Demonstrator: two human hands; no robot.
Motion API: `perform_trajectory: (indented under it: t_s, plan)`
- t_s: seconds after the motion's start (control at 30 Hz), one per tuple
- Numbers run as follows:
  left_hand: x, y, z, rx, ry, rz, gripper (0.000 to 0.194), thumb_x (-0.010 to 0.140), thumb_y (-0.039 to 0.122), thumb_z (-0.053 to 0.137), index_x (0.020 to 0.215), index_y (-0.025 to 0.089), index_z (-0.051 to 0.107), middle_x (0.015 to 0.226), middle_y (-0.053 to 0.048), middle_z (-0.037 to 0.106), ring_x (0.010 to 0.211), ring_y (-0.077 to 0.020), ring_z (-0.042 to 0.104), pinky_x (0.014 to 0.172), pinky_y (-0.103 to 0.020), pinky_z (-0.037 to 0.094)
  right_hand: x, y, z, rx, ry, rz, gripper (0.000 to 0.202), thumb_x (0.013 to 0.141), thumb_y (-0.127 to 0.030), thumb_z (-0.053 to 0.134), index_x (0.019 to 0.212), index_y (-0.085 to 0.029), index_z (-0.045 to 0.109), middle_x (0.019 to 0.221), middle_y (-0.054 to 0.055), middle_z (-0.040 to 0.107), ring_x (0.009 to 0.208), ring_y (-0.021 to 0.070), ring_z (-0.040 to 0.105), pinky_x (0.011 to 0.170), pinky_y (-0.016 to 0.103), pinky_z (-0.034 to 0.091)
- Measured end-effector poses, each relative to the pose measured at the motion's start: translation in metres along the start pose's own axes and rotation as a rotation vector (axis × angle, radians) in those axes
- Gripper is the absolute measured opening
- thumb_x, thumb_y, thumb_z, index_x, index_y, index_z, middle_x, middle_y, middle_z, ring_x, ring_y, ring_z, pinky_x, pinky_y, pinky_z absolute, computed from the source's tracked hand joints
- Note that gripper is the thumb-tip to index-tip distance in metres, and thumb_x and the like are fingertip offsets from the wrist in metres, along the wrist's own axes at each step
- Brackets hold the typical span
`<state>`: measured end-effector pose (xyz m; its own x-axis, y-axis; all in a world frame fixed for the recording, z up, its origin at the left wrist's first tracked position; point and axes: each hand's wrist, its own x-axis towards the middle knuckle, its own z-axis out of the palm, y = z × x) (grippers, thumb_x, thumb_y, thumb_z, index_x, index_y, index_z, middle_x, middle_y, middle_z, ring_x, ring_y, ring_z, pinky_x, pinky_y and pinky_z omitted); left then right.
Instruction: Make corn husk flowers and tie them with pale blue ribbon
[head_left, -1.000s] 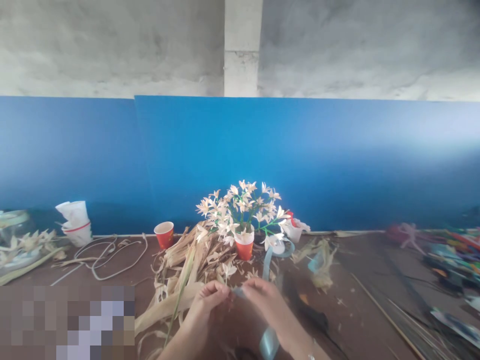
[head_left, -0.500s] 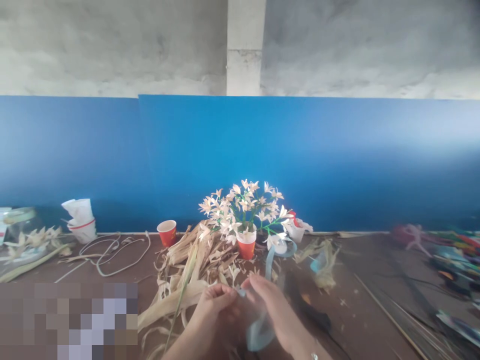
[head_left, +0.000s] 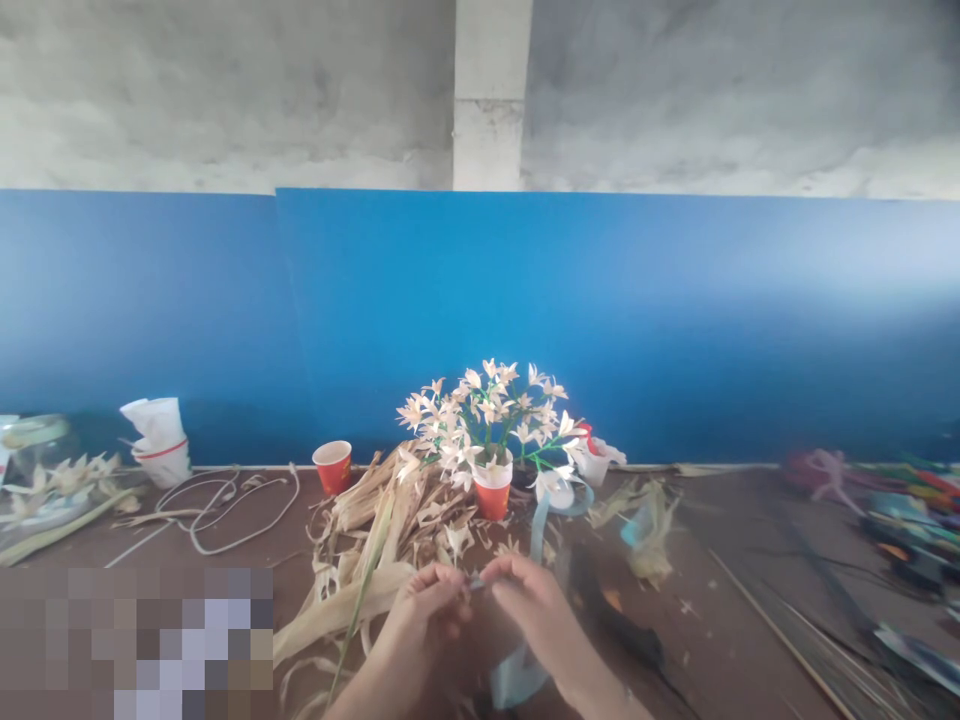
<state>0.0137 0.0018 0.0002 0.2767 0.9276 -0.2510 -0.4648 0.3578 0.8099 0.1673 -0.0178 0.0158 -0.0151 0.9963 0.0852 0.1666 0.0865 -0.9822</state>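
My left hand (head_left: 435, 600) is closed in a pinch around the base of a small pale flower (head_left: 459, 540), whose petals rise above the fingertips. Close to it on the right, my right hand (head_left: 529, 600) pinches the end of a light blue ribbon (head_left: 517, 675), which hangs in a loop below the hands. Between the two sets of fingertips a small bluish bit shows, blurred. Beyond my hands stands a red and white paper cup (head_left: 492, 497) holding many pale flowers (head_left: 487, 410) on green stems.
Dried husks (head_left: 382, 500) lie left of centre near an empty red cup (head_left: 332, 467). A white cable (head_left: 247, 515) and white cups (head_left: 163, 455) are farther left. At the right are a dark tool (head_left: 626, 625), thin sticks (head_left: 780, 630) and coloured materials (head_left: 915, 500).
My right hand has turned and its fingers have come together at the ribbon beside my left fingertips. The small flower has tilted and shifted slightly left and up.
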Motion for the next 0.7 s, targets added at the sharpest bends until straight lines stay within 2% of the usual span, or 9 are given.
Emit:
perform_trajectory:
  t_s: [0.17,0.27,0.33,0.43,0.53,0.63,0.7]
  plan:
    - [-0.001,0.001,0.001,-0.013,0.003,0.027,0.026,0.057,0.031,0.077,0.058,0.013,0.059,0.054,0.000,0.060,0.043,-0.0052,0.048,0.040,-0.014,0.030,-0.002,-0.004,0.000,-0.083,0.001,-0.047,0.018,0.074,-0.029,0.052,0.078,-0.018,0.066,0.069,0.001,0.063,0.066,0.0162,0.055,0.061,0.024,0.040]
    - [-0.003,0.001,0.004,-0.008,0.010,0.041,0.028,0.054,0.030,0.079,0.054,0.012,0.058,0.070,-0.003,0.066,0.044,-0.0047,0.049,0.041,-0.015,0.032,-0.001,-0.003,0.002,-0.023,-0.012,-0.084,0.021,0.075,-0.034,0.054,0.079,-0.018,0.066,0.081,0.004,0.067,0.079,0.0197,0.059,0.072,0.026,0.043]
    - [-0.003,0.001,0.004,0.019,0.011,0.071,0.027,0.054,0.031,0.079,0.055,0.012,0.059,0.078,-0.005,0.067,0.045,-0.0049,0.050,0.041,-0.016,0.032,0.001,0.002,0.002,0.050,-0.040,-0.066,0.022,0.074,-0.037,0.057,0.082,-0.018,0.064,0.083,0.004,0.067,0.080,0.0204,0.060,0.072,0.028,0.044]
    - [-0.002,0.000,0.002,0.061,-0.006,0.097,0.029,0.053,0.033,0.079,0.054,0.011,0.060,0.078,-0.004,0.067,0.044,-0.0054,0.051,0.041,-0.017,0.033,0.005,0.010,0.003,0.173,-0.087,0.025,0.029,0.069,-0.042,0.062,0.084,-0.018,0.062,0.075,0.003,0.066,0.070,0.0185,0.060,0.065,0.027,0.045]
    - [-0.001,-0.003,-0.001,0.074,-0.035,0.080,0.030,0.052,0.035,0.080,0.054,0.012,0.059,0.066,-0.002,0.066,0.043,-0.0068,0.051,0.040,-0.017,0.033,0.007,0.013,0.003,0.224,-0.081,0.089,0.033,0.066,-0.046,0.064,0.084,-0.018,0.063,0.069,0.001,0.065,0.065,0.0164,0.059,0.061,0.025,0.043]
    - [0.001,-0.006,-0.003,0.098,-0.034,0.084,0.030,0.054,0.037,0.079,0.058,0.014,0.060,0.049,0.000,0.061,0.041,-0.0082,0.049,0.041,-0.018,0.034,0.006,0.010,0.003,0.168,-0.055,0.121,0.031,0.069,-0.044,0.060,0.085,-0.019,0.066,0.063,-0.001,0.062,0.059,0.0135,0.055,0.055,0.022,0.039]
    - [0.002,-0.006,-0.003,0.126,-0.026,0.099,0.030,0.054,0.038,0.078,0.060,0.014,0.060,0.046,0.000,0.060,0.039,-0.0079,0.048,0.041,-0.018,0.034,0.005,0.008,0.003,0.109,-0.047,0.141,0.027,0.071,-0.041,0.058,0.082,-0.018,0.066,0.058,-0.002,0.059,0.055,0.0119,0.052,0.052,0.021,0.036]
